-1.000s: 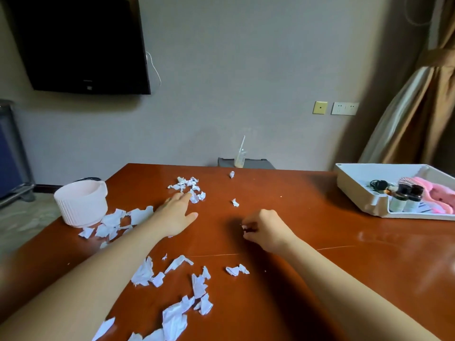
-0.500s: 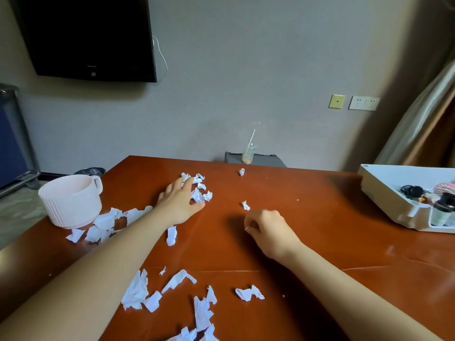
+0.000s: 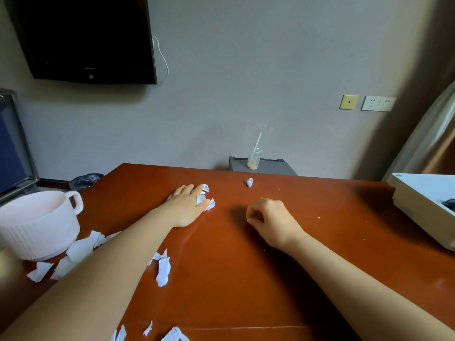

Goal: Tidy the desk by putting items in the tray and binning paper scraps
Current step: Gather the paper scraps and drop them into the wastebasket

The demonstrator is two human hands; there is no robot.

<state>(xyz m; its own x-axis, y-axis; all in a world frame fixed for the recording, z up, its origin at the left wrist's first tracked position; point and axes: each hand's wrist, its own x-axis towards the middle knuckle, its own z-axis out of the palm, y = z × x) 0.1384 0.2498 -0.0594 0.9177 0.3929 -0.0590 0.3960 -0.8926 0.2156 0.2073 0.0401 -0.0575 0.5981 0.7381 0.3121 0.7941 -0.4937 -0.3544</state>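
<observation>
Partly under left hand (image 3: pixel 188 205) — scraps (image 3: pixel 211 204)

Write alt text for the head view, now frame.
A person's left hand lies flat over white paper scraps on a red-brown desk, while the right hand is curled beside it, anything inside hidden. A pink ribbed container with more scraps beside it sits at left; a white tray shows at right.

Tabletop (image 3: pixel 246 279) glossy red-brown. Scraps (image 3: pixel 163 268) white, mostly toward its left edge. Cup (image 3: pixel 37 232) at the left edge pale pink with vertical ribs. Tray (image 3: pixel 423 200) at the right edge white. TV (image 3: pixel 86 38) black, wall (image 3: pixel 246 82) grey
</observation>
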